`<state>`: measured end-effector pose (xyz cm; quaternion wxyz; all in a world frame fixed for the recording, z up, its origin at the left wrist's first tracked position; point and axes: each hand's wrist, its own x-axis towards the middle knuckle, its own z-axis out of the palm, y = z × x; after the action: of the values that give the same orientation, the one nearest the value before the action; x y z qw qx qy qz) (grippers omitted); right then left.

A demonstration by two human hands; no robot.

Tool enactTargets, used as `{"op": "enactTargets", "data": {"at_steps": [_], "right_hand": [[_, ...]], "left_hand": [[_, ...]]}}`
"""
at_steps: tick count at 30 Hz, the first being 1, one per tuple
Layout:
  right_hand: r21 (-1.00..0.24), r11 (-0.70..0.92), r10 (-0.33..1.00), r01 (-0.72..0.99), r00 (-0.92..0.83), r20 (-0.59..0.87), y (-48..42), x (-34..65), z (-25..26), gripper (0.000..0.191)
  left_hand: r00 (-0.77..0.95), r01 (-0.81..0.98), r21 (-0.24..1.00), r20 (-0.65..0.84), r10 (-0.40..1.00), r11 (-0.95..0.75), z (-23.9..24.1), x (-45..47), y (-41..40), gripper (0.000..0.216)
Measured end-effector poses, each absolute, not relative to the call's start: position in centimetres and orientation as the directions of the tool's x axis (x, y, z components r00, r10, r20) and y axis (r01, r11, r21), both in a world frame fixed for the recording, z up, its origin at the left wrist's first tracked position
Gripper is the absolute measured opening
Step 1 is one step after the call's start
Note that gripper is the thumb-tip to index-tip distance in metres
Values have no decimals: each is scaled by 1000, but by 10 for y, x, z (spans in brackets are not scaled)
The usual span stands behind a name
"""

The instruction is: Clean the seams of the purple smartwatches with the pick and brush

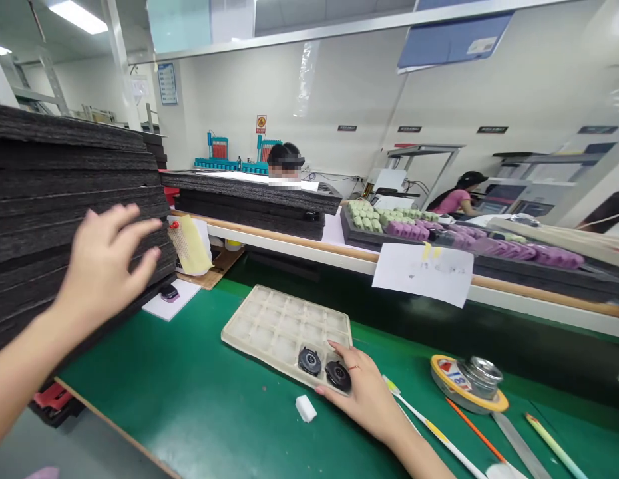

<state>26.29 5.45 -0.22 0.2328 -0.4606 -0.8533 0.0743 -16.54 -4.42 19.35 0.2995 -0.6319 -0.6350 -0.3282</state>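
The pale beige, shallow rectangular tray with rows of square cells [284,346] lay flat on the green work surface [180,406], set at a slant. Two black, round, watch-like pieces sat in its near row at the right end: the inner piece [309,360] was in full view, and the corner piece [338,376] was partly covered by the right hand [372,392].

The right hand was at the tray's right end, thumb by the near edge and fingers across the corner, parted around that piece. Whether they gripped the tray or merely rested there could not be told.

The left hand [107,259] was raised well to the left of the tray, fingers spread and holding nothing, in front of the tall stack of black foam sheets [64,159]; contact with the stack could not be confirmed.

Near the tray's near edge, and apart from it, lay a small white block [305,408]. A broad stretch of green separated the tray's near side from the wooden front edge [114,427]. To the tray's left, a white card [164,309] bordered the stack. Beyond the tray's far edge ran the shelf's pale rail [289,248].

Room to the tray's right was narrower: a white-and-yellow stick [439,439] passed just beside the right forearm, and a yellow-rimmed tape roll [442,382] with a silver metal jar [483,374] stood farther right.
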Motion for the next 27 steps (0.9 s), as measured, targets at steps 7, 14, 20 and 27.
{"op": "enactTargets", "data": {"at_steps": [7,14,20,27], "right_hand": [[-323,574,787,753,-399,470,32,272,20,63],[-169,532,716,830,-334,613,-9,316,33,59],[-129,290,750,948,-141,646,-78,349,41,57],[-152,-232,709,961,274,650,-145,414,26,58]], "left_hand": [[-99,788,612,22,995,65,101,-143,-11,67],[212,818,575,-321,923,12,92,-95,-12,43],[459,756,641,-378,804,-131,83,-52,15,40],[592,691,678,-331,735,-251,62,-19,59,43]]}}
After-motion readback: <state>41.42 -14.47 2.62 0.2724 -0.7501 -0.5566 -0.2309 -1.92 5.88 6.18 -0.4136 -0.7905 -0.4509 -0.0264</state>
